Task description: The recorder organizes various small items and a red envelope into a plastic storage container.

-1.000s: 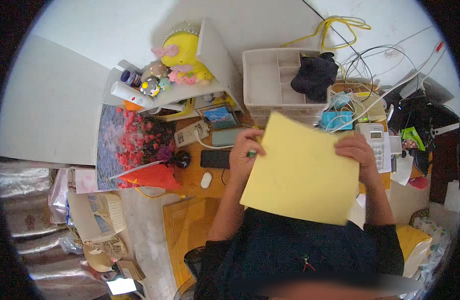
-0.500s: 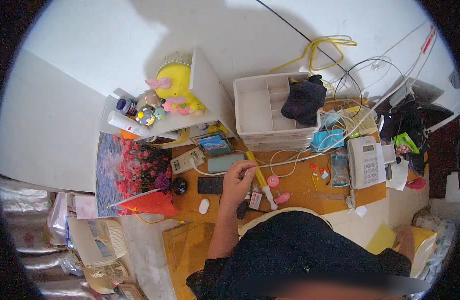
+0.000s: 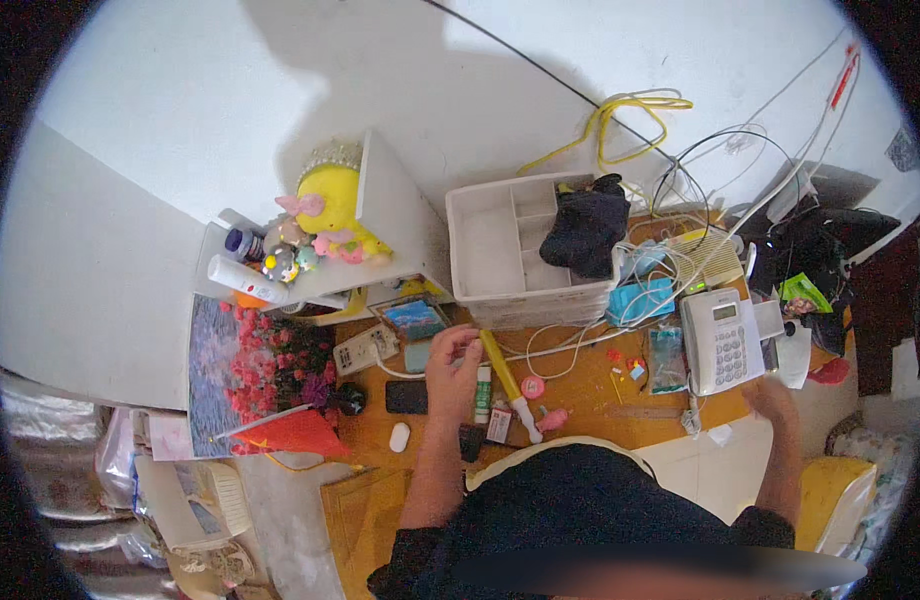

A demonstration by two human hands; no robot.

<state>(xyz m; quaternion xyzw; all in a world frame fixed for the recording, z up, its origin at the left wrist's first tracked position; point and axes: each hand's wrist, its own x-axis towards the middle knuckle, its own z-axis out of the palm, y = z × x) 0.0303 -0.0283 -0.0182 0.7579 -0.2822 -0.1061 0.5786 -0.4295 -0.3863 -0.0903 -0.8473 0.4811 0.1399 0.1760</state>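
My left hand (image 3: 453,372) hovers over the desk with its fingers curled in toward the thumb; anything between them is too small to make out. Beside its fingertips lies a yellow tube with a white end (image 3: 504,372), apart from the hand as far as I can see. A green and white stick-shaped tube (image 3: 482,392) and a small white box (image 3: 499,424) are just right of the left wrist. At the desk's right edge, my right hand (image 3: 774,402) is next to a white desk telephone (image 3: 715,340); its fingers are blurred and partly hidden.
A white compartment box (image 3: 485,245) holds a black cloth item (image 3: 585,228). Tangled white cables (image 3: 670,265) surround blue masks (image 3: 640,302). On the left stand a shelf with plush toys (image 3: 330,205) and a small red flag (image 3: 292,435). A black phone (image 3: 407,397) lies nearby.
My right hand has come into view beside the telephone. The left hand has shifted slightly left, baring the green and white tube. The whole view has tilted a little.
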